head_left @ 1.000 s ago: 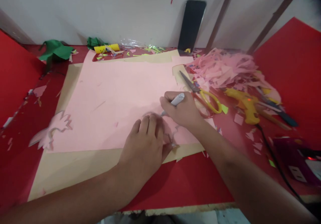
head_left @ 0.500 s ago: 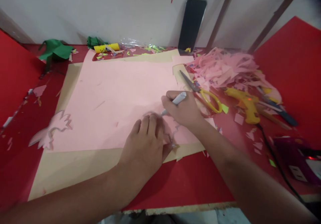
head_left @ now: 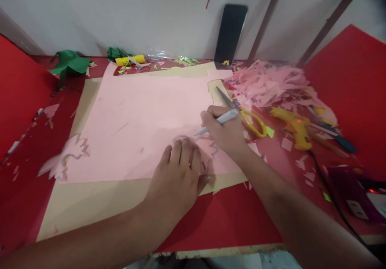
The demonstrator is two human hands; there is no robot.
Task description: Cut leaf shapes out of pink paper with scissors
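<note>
A large pink sheet of paper [head_left: 144, 112] lies on a bigger tan sheet [head_left: 99, 204]. My left hand [head_left: 177, 168] rests flat on its lower right part, fingers extended, pressing over a jagged dark-outlined pink shape [head_left: 209, 152] that is partly hidden. In my right hand [head_left: 226, 130] is a light grey marker [head_left: 227, 116], its tip touching or just over the paper beside my left fingertips. Another pink cutout with jagged, dark-drawn edges [head_left: 68, 156] lies at the sheet's left edge. Yellow-handled scissors [head_left: 253, 122] lie just beyond my right hand.
A pile of pink paper strips [head_left: 268, 82] sits at the back right. Near it are a yellow glue gun [head_left: 292, 124] with a cord and a purple power box [head_left: 352, 192]. A black phone [head_left: 230, 33] leans on the wall. Green paper [head_left: 70, 62] and a yellow roll [head_left: 130, 60] lie behind.
My right hand has shifted slightly right, and the marker is tilted lower. My left hand stays pressed on the paper. The whole view has moved a little.
</note>
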